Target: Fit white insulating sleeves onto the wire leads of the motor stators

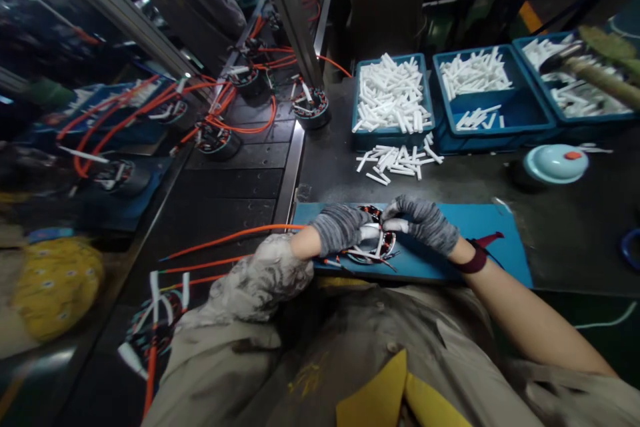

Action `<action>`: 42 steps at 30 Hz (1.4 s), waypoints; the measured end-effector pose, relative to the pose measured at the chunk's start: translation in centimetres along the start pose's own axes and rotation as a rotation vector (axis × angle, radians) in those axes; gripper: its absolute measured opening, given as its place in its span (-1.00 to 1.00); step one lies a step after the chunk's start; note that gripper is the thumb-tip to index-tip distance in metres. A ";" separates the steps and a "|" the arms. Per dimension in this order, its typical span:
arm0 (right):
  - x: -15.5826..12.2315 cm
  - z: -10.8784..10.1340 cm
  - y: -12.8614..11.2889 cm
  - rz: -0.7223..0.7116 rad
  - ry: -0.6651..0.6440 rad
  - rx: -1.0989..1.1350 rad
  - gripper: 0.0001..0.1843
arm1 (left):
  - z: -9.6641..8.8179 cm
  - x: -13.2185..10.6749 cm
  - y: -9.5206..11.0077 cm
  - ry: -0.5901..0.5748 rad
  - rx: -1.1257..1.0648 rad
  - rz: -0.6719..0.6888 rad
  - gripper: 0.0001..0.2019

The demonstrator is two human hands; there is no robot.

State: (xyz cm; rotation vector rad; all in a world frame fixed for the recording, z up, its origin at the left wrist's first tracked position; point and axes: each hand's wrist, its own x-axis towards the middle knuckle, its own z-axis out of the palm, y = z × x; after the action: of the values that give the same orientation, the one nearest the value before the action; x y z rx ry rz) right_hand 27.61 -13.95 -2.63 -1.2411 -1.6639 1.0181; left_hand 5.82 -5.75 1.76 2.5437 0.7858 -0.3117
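Left hand [341, 229] and right hand [424, 223] curled at a wired coil [375, 255], exact grip unclear, blue mat [480, 217] edge near six o'clock, dark surface [575, 233] stretching toward three.

Your dark workbench [465, 180] extends beyond and right of your right hand [423, 223]. Left of your left hand [343, 228], a slatted conveyor bed [230, 177] runs forward, flanked by metal posts [290, 13]. Far beyond, an orange stripe [531, 17] marks the dim floor [480, 3].
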 end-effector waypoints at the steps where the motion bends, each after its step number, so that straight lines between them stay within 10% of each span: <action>1: -0.2 -0.1 0.2 0.011 0.006 0.001 -0.65 | 0.2 0.5 0.3 0.014 -0.036 0.034 -0.59; 8: 1.8 -3.1 4.6 0.085 0.286 -0.436 -0.62 | 0.4 2.2 -1.6 0.370 -0.498 -0.110 -0.66; 13: 4.7 -5.4 8.1 0.054 0.241 -0.625 -0.59 | 0.0 1.2 -2.8 0.679 -0.029 -0.246 -0.61; 18: 5.0 -5.6 7.7 0.032 0.268 -0.585 -0.69 | 2.0 -2.1 -2.6 0.592 0.125 0.133 -0.60; 26: -0.7 -3.4 1.9 0.105 0.559 -0.245 -0.63 | 5.2 -2.9 -3.6 0.556 0.020 0.170 -0.73; 32: -3.4 -2.9 -0.5 0.273 0.374 0.042 -0.73 | 5.8 -2.4 -3.7 0.741 0.074 0.288 -0.76; 42: -0.1 -0.7 -0.7 0.079 -0.048 -0.211 -0.64 | 5.1 -2.6 -3.6 0.575 0.048 0.267 -0.70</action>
State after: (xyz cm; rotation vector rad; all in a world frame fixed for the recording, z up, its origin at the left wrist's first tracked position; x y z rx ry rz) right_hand 28.04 -14.14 -1.75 -1.4386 -1.8089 0.9442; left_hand 1.24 -6.79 -3.13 2.7680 0.6152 0.5144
